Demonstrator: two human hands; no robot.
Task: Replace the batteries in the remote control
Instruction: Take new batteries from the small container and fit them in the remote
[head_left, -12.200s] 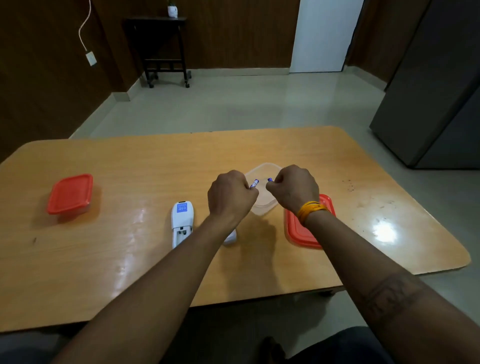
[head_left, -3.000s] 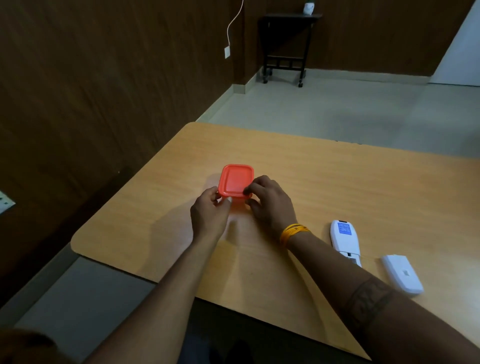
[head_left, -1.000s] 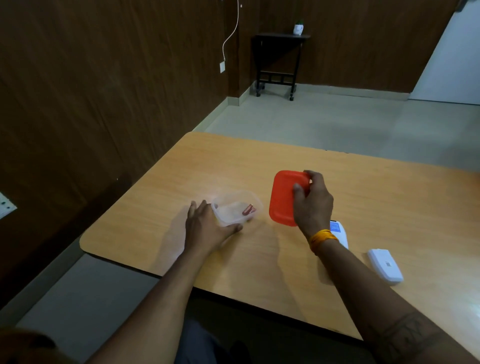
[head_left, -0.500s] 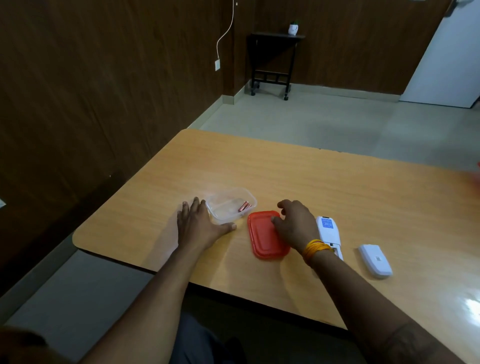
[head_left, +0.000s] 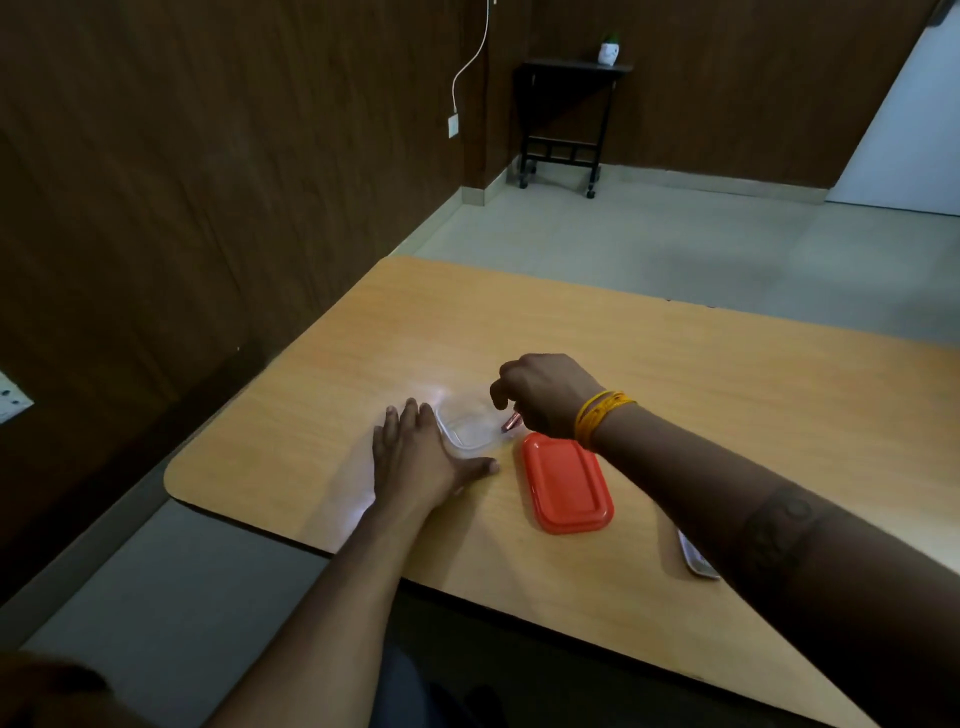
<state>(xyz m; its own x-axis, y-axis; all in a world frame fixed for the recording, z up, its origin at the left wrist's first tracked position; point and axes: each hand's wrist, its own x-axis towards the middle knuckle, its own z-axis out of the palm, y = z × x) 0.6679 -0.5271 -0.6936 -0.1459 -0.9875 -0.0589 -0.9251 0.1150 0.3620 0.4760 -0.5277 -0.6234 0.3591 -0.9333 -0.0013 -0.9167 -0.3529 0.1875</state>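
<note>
A red battery (head_left: 510, 422) lies at the right end of the clear container (head_left: 469, 428) on the worktop (head_left: 675, 374), just beneath the right hand (head_left: 545, 396), whose curled grip hovers over it (whether it touches, I cannot tell). The left hand (head_left: 418, 457) lies flat, fingers straight, beside the container. The red lid (head_left: 566, 484) rests nearby. Only an edge of the white remote (head_left: 696, 561) shows; no writing is legible.
</note>
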